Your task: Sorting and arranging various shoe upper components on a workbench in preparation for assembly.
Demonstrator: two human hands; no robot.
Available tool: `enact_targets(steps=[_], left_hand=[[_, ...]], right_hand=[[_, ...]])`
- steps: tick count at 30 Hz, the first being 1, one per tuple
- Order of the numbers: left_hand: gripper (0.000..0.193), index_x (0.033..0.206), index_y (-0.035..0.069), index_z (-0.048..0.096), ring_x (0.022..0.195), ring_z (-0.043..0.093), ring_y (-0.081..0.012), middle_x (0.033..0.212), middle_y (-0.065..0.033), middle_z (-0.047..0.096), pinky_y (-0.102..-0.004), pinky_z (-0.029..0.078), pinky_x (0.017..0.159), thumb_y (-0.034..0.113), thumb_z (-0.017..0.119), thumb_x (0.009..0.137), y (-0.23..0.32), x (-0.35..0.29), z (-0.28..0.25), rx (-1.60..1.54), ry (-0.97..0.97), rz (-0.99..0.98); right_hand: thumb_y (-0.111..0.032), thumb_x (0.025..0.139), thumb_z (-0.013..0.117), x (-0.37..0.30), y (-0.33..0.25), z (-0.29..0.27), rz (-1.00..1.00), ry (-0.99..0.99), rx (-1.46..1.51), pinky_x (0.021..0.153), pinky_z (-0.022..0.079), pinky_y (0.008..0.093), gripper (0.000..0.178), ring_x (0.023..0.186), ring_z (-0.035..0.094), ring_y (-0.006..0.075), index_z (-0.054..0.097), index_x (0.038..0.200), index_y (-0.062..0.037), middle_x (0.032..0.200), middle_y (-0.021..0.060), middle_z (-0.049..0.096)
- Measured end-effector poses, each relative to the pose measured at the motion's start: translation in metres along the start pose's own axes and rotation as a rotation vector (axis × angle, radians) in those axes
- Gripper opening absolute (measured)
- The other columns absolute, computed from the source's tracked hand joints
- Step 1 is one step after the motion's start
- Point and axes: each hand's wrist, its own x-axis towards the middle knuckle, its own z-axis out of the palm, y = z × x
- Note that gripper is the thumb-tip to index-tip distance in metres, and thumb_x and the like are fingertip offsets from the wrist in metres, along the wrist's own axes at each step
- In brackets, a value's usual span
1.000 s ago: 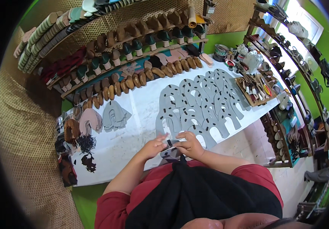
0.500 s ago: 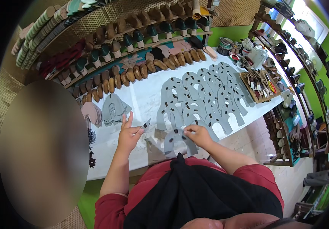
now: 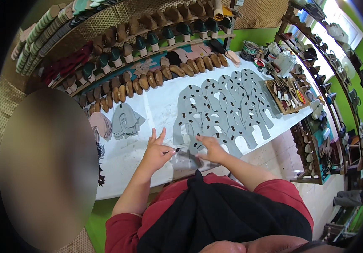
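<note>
My left hand (image 3: 157, 155) pinches a small thin strip with a dark patch (image 3: 177, 149) between thumb and index finger, other fingers raised. What exactly the strip is I cannot make out. Over a grey U-shaped piece (image 3: 193, 159) near the table's front edge, my right hand (image 3: 212, 150) has its fingers spread. This piece looks like a shoe upper and is partly hidden by shadow and hand. Beyond and to the right lie several overlapping grey U-shaped pieces (image 3: 236, 110) with small dark patches. A stack of plain grey pieces (image 3: 126, 122) sits left of them.
The white table (image 3: 156, 111) carries a pink stack (image 3: 100, 125) at left and a row of brown shoe lasts (image 3: 150, 80) at the back. A wooden tray of tools (image 3: 290, 96) stands at right, near a can (image 3: 249, 50). Shoe racks (image 3: 316, 67) line the right side.
My left hand has moved right, bringing the small strip close to my right hand. The right fingers, pinching the U-shaped piece before, are now spread. That piece has moved onto the table.
</note>
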Motion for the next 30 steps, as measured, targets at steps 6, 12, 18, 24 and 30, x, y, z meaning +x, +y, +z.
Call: enact_targets(steps=[6, 12, 18, 24, 30], left_hand=[[0.016, 0.093, 0.008, 0.078, 0.151, 0.015, -0.0399, 0.157, -0.0202, 0.036, -0.0500, 0.021, 0.118, 0.022, 0.073, 0.087, -0.008, 0.009, 0.003, -0.567, -0.040, -0.245], [0.026, 0.102, 0.009, 0.078, 0.151, 0.013, -0.0409, 0.150, -0.0247, 0.044, -0.0486, 0.021, 0.118, 0.030, 0.067, 0.092, -0.078, 0.053, 0.051, -0.773, 0.096, -0.495], [0.060, 0.136, 0.008, 0.059, 0.149, 0.013, -0.0489, 0.163, -0.0236, 0.015, -0.0663, 0.016, 0.115, 0.043, 0.067, 0.087, -0.091, 0.041, 0.099, 0.191, 0.052, -0.580], [0.054, 0.126, 0.005, 0.065, 0.150, 0.008, -0.0484, 0.162, -0.0242, 0.018, -0.0702, 0.021, 0.111, 0.042, 0.067, 0.086, -0.082, 0.002, 0.110, 0.394, 0.033, -0.471], [0.045, 0.102, -0.002, 0.072, 0.146, 0.021, -0.0496, 0.155, -0.0256, 0.035, -0.0649, 0.025, 0.112, 0.041, 0.064, 0.089, -0.108, -0.010, 0.132, -0.038, 0.087, -0.640]], right_hand=[[-0.030, 0.081, 0.079, 0.014, -0.051, 0.006, 0.064, -0.159, 0.326, 0.092, 0.049, 0.0381, 0.054, 0.104, 0.064, 0.0265, 0.063, 0.128, -0.0084, 0.111, 0.0117, 0.069], [-0.021, 0.086, 0.076, 0.044, -0.021, 0.034, 0.500, -0.130, 0.476, 0.076, 0.051, 0.0312, 0.046, 0.087, 0.063, 0.0144, 0.061, 0.124, -0.0021, 0.097, 0.0069, 0.069], [-0.025, 0.084, 0.071, 0.024, 0.011, 0.045, 0.340, 0.078, 0.006, 0.098, 0.044, 0.0474, 0.059, 0.116, 0.058, 0.0342, 0.051, 0.136, -0.0057, 0.124, 0.0160, 0.062], [-0.023, 0.080, 0.071, -0.029, 0.026, 0.019, 0.108, 0.019, -0.252, 0.102, 0.038, 0.0494, 0.057, 0.122, 0.052, 0.0314, 0.055, 0.133, -0.0100, 0.128, 0.0123, 0.059], [-0.021, 0.080, 0.071, -0.056, 0.032, -0.004, 0.064, -0.014, -0.285, 0.107, 0.034, 0.0478, 0.053, 0.126, 0.047, 0.0324, 0.057, 0.130, -0.0142, 0.133, 0.0096, 0.055]])
